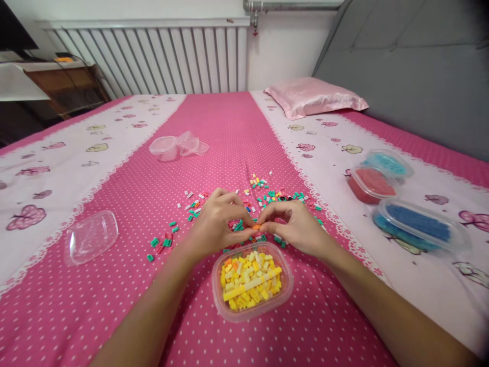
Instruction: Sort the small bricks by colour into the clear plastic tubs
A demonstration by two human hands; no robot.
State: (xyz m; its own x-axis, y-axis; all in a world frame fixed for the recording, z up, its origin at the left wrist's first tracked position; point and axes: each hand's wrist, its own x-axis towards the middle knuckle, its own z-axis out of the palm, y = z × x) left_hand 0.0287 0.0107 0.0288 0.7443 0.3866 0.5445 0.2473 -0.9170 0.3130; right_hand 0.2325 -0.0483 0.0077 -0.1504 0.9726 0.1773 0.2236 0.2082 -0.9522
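Between the fingertips of both hands is a small orange building brick [256, 227], just beyond the near container. My left hand [221, 219] pinches it from the left, and my right hand [292, 224] pinches it from the right. Right below them stands an open clear plastic container [252, 313] filled with yellow and a few orange bricks. A long yellow strip of joined bricks [252, 284] lies across the top of that fill. Around and behind my hands, loose green, red, white and yellow bricks [273, 194] are scattered on the bedspread, some hidden by my hands.
At right sit filled containers: blue bricks [418, 223], red bricks [373, 182] and turquoise bricks [387, 163]. A clear lid [92, 237] lies at left, and more clear containers or lids [178, 145] lie farther back. A pink pillow [315, 96] rests near the grey headboard [408, 66].
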